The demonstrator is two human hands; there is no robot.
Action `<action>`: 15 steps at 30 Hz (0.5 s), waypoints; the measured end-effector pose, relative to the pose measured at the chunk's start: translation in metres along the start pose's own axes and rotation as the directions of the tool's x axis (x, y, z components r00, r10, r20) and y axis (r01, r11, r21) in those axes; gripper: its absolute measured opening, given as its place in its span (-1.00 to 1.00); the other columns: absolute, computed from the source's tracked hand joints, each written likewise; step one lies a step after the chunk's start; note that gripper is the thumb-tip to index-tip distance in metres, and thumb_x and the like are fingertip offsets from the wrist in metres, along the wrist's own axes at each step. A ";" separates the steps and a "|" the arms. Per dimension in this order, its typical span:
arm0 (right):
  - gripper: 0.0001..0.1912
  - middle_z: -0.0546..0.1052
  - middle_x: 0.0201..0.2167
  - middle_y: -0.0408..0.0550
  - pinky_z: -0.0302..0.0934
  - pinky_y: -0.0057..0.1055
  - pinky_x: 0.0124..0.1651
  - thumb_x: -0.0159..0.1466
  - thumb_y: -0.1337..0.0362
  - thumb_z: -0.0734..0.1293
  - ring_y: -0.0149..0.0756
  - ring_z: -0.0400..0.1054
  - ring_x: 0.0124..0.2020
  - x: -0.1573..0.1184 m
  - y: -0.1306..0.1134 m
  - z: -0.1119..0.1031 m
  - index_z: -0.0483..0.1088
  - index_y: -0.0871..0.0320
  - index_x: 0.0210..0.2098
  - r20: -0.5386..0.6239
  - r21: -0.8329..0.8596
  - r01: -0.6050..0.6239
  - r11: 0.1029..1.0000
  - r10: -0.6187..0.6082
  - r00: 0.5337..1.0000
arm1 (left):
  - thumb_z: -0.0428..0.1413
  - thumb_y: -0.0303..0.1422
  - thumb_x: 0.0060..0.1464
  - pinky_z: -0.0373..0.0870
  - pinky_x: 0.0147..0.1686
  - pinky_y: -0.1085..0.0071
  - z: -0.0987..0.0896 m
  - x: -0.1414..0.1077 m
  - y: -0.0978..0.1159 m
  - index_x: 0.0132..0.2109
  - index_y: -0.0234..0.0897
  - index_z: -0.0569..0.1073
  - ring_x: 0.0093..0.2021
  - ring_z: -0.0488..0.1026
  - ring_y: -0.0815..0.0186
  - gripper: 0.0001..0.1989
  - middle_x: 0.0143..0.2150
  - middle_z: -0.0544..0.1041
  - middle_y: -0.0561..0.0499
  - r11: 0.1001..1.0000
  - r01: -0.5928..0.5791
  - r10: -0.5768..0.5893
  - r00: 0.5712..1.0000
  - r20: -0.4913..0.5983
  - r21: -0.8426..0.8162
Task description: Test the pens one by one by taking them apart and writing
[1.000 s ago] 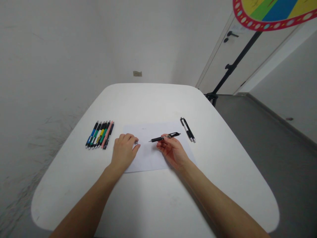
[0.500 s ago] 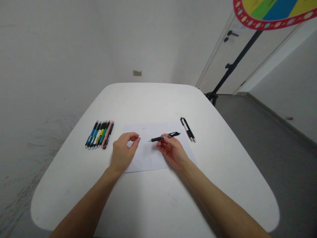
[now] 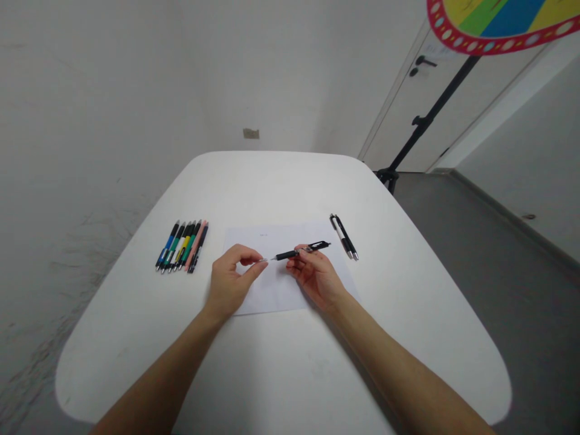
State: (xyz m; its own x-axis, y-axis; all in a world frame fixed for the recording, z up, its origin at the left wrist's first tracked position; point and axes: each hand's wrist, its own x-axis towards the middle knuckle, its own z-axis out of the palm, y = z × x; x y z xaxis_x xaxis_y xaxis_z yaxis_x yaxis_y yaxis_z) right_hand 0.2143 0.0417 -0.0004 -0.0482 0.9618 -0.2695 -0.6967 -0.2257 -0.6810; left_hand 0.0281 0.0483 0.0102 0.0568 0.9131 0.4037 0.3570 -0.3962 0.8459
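My right hand [image 3: 317, 278] holds a black pen [image 3: 286, 255] nearly level above a white sheet of paper [image 3: 290, 296], its thin bare point facing left. My left hand [image 3: 233, 278] is closed in a pinch between thumb and forefinger. A small silvery pen tip [image 3: 263, 260] shows at those fingertips, close to the pen's point. Whether the two touch, I cannot tell. Small print sits near the top of the paper.
Several colored pens [image 3: 181, 246] lie in a row on the white table [image 3: 272, 187] at the left. Two black-and-white pens [image 3: 344, 237] lie right of the paper. Beyond the table's right side stands a black pole [image 3: 430, 115] bearing a colorful wheel [image 3: 507, 24].
My left hand has moved right toward the pen's point, and the small silvery pen tip now shows at its fingertips. My right hand and the pen have stayed in place.
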 end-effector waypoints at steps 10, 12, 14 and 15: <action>-0.69 0.52 -0.50 -0.19 0.35 -0.42 -0.27 -0.09 0.26 0.59 -0.41 0.43 -0.46 0.000 0.001 0.000 0.48 0.16 -0.40 -0.001 0.005 0.006 1.000 -0.006 1.000 | 0.23 -0.37 0.00 0.39 -0.28 0.39 0.004 -0.003 -0.007 -0.34 -0.26 0.52 -0.34 0.46 0.34 -0.94 -0.38 0.56 0.03 0.985 0.079 -0.075 0.997 0.028 -0.155; -0.69 0.52 -0.50 -0.19 0.35 -0.42 -0.27 -0.09 0.26 0.59 -0.41 0.43 -0.45 0.000 0.001 0.001 0.49 0.16 -0.40 0.001 0.004 0.007 1.000 -0.007 1.000 | 0.24 -0.37 0.01 0.40 -0.27 0.39 0.004 -0.003 -0.007 -0.34 -0.26 0.53 -0.34 0.47 0.34 -0.94 -0.38 0.56 0.02 0.984 0.079 -0.074 0.997 0.038 -0.161; -0.69 0.52 -0.50 -0.19 0.35 -0.42 -0.27 -0.08 0.25 0.59 -0.41 0.43 -0.45 0.000 0.001 0.001 0.49 0.16 -0.39 0.003 0.001 0.009 1.000 -0.009 1.000 | 0.24 -0.37 0.00 0.40 -0.28 0.39 0.005 -0.004 -0.007 -0.34 -0.26 0.53 -0.34 0.47 0.34 -0.93 -0.38 0.56 0.02 0.984 0.078 -0.071 0.996 0.046 -0.160; -0.70 0.52 -0.50 -0.19 0.36 -0.42 -0.26 -0.08 0.25 0.59 -0.41 0.42 -0.45 0.000 0.000 0.001 0.49 0.15 -0.39 0.004 -0.001 0.010 1.000 -0.010 1.000 | 0.24 -0.37 0.00 0.40 -0.28 0.39 0.005 -0.004 -0.006 -0.34 -0.27 0.53 -0.34 0.47 0.34 -0.93 -0.38 0.56 0.02 0.984 0.078 -0.072 0.996 0.047 -0.159</action>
State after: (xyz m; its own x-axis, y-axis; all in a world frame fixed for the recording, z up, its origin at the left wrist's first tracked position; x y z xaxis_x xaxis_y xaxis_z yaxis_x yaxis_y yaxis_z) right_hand 0.2134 0.0416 0.0002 -0.0440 0.9645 -0.2604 -0.6964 -0.2165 -0.6843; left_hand 0.0299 0.0480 0.0017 0.0747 0.9427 0.3251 0.2073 -0.3336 0.9197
